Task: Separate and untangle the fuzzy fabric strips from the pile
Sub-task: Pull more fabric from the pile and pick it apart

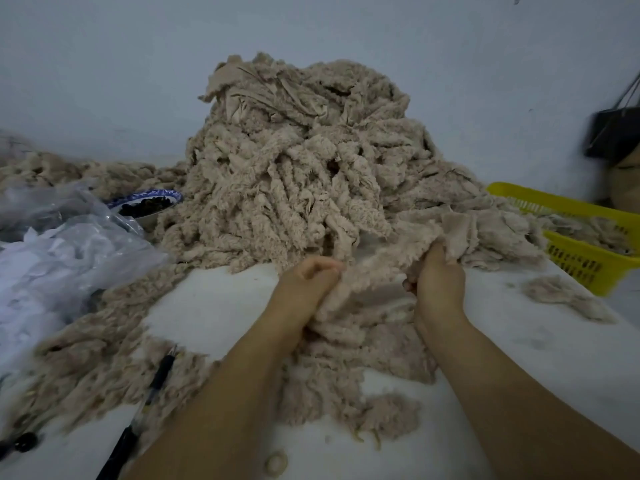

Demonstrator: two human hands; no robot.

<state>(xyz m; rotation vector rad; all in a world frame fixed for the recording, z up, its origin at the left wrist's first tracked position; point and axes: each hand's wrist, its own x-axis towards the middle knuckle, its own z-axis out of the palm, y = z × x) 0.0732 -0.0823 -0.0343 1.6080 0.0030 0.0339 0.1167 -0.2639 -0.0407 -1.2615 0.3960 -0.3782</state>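
Note:
A tall pile of beige fuzzy fabric strips [304, 161] rises at the back middle of the white table [214, 306]. A bunch of strips [367, 306] trails from the pile's foot toward me between my hands. My left hand [308, 282] grips the left side of this bunch, fingers curled into the fuzz. My right hand [440, 282] grips its right side, with the fingertips buried in the fabric. More loose strips [90, 358] lie spread at the left front.
Crumpled clear plastic bags [59, 251] sit at the left, with a blue-rimmed bowl of dark pieces [149, 202] behind them. A yellow basket [588, 244] holding strips stands at the right. A black pen [152, 396] lies front left. A small tuft [561, 296] lies right.

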